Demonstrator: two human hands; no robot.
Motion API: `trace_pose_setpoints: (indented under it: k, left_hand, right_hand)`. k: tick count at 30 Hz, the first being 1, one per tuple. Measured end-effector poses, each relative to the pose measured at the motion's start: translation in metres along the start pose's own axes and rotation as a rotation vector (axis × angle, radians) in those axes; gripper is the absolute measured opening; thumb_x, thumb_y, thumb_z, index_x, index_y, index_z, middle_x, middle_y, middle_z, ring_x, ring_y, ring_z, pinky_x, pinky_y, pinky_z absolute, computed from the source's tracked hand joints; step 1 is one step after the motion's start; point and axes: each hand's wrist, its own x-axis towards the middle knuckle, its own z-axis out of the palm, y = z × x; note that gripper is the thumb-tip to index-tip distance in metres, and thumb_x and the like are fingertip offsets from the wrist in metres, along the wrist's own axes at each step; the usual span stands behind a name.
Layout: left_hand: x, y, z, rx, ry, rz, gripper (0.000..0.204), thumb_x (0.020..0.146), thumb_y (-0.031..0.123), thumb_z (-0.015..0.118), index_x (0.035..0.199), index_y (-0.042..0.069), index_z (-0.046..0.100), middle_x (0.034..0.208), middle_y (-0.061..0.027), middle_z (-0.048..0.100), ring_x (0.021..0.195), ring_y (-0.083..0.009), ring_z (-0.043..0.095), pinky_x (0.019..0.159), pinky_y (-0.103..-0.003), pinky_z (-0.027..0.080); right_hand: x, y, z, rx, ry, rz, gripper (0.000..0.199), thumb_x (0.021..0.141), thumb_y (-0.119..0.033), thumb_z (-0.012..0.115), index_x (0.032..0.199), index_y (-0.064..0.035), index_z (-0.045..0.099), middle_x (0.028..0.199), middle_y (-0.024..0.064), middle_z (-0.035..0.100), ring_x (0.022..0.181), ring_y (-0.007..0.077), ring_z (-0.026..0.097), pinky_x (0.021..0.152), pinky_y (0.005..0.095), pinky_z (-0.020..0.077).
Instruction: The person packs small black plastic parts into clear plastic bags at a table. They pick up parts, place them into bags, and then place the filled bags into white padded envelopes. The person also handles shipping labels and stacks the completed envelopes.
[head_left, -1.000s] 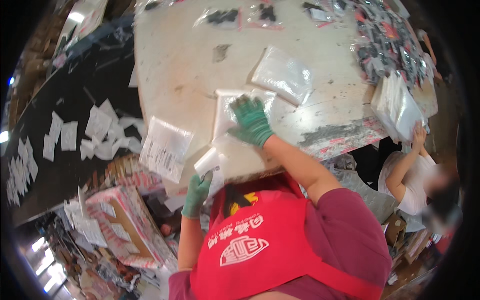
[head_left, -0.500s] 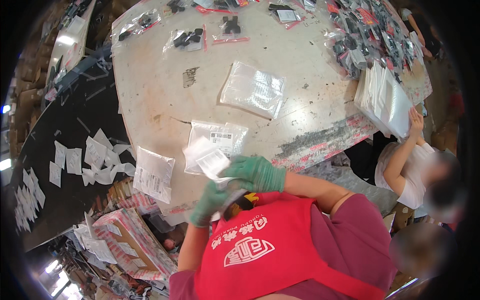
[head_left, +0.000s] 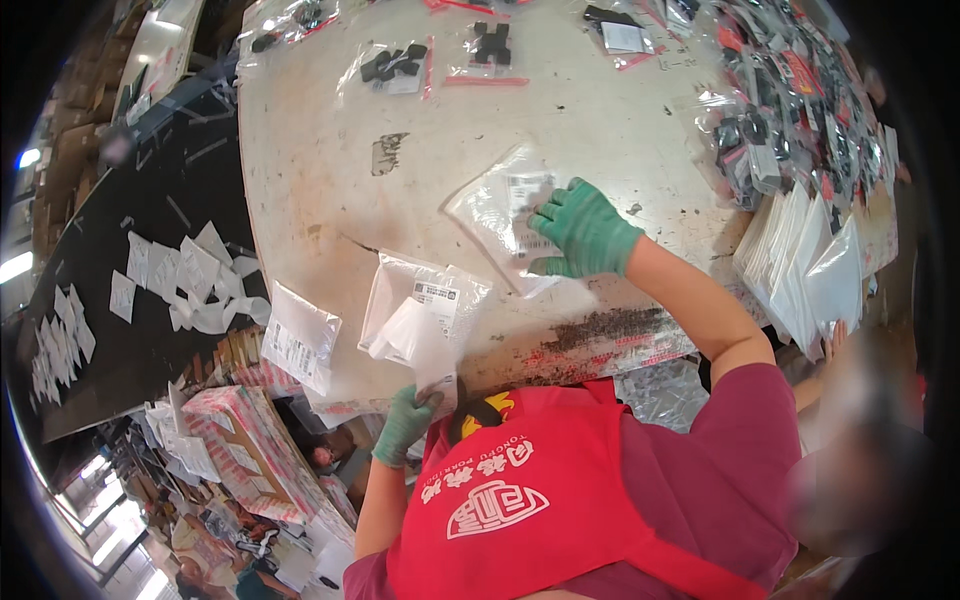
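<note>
Spread over a white padded mailer (head_left: 480, 208) in the middle of the table, my gloved right hand (head_left: 590, 232) presses a printed label (head_left: 528, 190) onto its face. The fingers are stretched out and apart. At the table's near edge, my gloved left hand (head_left: 404, 425) pinches the lower end of a white strip of label paper (head_left: 412, 335). That strip lies curled across another padded mailer (head_left: 388, 285), which bears a printed label (head_left: 437, 295). Left of it, a further labelled mailer (head_left: 300, 340) hangs slightly over the table's edge.
Clear bags with black parts (head_left: 490, 45) lie along the far side. A large heap of such bags (head_left: 800, 100) covers the far right. Beside it a co-worker's hand (head_left: 835, 338) touches a stack of white mailers (head_left: 790, 260). Loose papers (head_left: 195, 275) lie on a black surface at left.
My right hand has left my left hand and moved up and right onto the middle mailer, which now bears a label. My left hand keeps the paper strip. The co-worker's stack has shifted.
</note>
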Motion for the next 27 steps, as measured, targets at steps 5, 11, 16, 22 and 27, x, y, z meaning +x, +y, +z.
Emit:
trace_pose_setpoints:
  k: [5,11,16,22,27]
  left_hand:
    - [0.007,-0.003,0.009,0.011,0.139,0.098,0.026,0.087,0.012,0.061,0.109,-0.002,0.063,0.093,-0.0146,0.069,0.088,-0.0178,0.063,0.075,-0.033,0.049]
    - [0.024,-0.005,0.005,0.011,0.223,0.217,0.029,0.089,0.021,0.058,0.108,0.000,0.063,0.088,-0.0189,0.068,0.082,-0.0239,0.065,0.073,-0.035,0.049]
    - [0.019,-0.057,-0.012,-0.028,0.158,0.292,0.035,0.090,0.025,0.057,0.115,0.001,0.060,0.099,-0.0206,0.066,0.093,-0.0244,0.064,0.082,-0.034,0.048]
    - [-0.008,-0.154,-0.126,-0.012,0.471,0.329,0.039,0.091,0.020,0.055,0.126,0.004,0.055,0.116,-0.0193,0.063,0.105,-0.0313,0.060,0.091,-0.041,0.047]
    - [0.039,-0.157,-0.287,0.811,0.885,0.428,0.043,0.087,0.006,0.053,0.130,0.002,0.050,0.119,-0.0168,0.060,0.106,-0.0291,0.059,0.089,-0.038,0.049]
  right_hand:
    - [0.042,0.006,0.061,0.060,0.647,0.057,0.066,0.080,-0.051,0.060,0.127,-0.0042,0.052,0.125,0.0159,0.055,0.119,0.0312,0.048,0.105,0.0458,0.0305]
    - [0.019,-0.024,0.125,-0.054,0.654,0.233,0.082,0.068,-0.060,0.068,0.136,-0.0186,0.048,0.138,0.0132,0.042,0.134,0.0405,0.029,0.098,0.0638,0.0219]
    - [0.022,-0.102,0.142,-0.102,0.546,0.183,0.078,0.064,-0.059,0.072,0.133,-0.0278,0.051,0.146,0.0085,0.035,0.137,0.0420,0.023,0.100,0.0637,0.0237]
    - [0.073,-0.241,0.206,-0.104,0.532,0.178,0.062,0.081,-0.040,0.060,0.140,-0.0247,0.045,0.157,0.0101,0.019,0.143,0.0407,0.012,0.104,0.0680,0.0082]
    - [0.278,-0.318,0.061,0.290,0.890,-0.259,0.056,0.077,-0.025,0.068,0.128,-0.0091,0.052,0.122,0.0249,0.052,0.115,0.0464,0.046,0.095,0.0528,0.0376]
